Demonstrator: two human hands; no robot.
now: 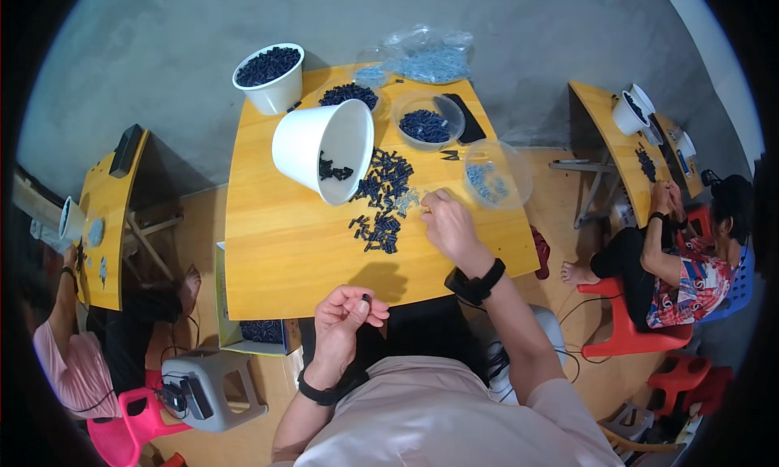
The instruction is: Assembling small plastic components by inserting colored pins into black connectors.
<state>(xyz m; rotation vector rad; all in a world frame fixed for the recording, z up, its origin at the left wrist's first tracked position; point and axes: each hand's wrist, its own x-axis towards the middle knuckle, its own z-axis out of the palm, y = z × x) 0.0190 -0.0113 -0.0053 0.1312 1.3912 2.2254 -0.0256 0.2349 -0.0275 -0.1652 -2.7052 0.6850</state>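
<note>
Over the table's near edge, my left hand (342, 317) pinches a small black plastic piece (366, 298) between thumb and fingertips, palm turned up. My right hand (451, 228) is lowered to the tabletop with its fingers closed together. Its fingertips are beside a little scatter of small pale clear pieces (408, 200); whatever they grip is too small to make out. Left of these pieces spreads a loose pile of short black plastic pieces (388, 179). A white bucket (312, 146) lies tipped on its side with its mouth toward the pile, and some black pieces rest inside.
On the yellow table (284, 264) stand a full white bucket (274, 94), a bowl of dark pieces (415, 141), a clear tub (513, 171), small snips (451, 155), a phone-like black slab (468, 118) and a clear bag (430, 61). People work at side tables left and right.
</note>
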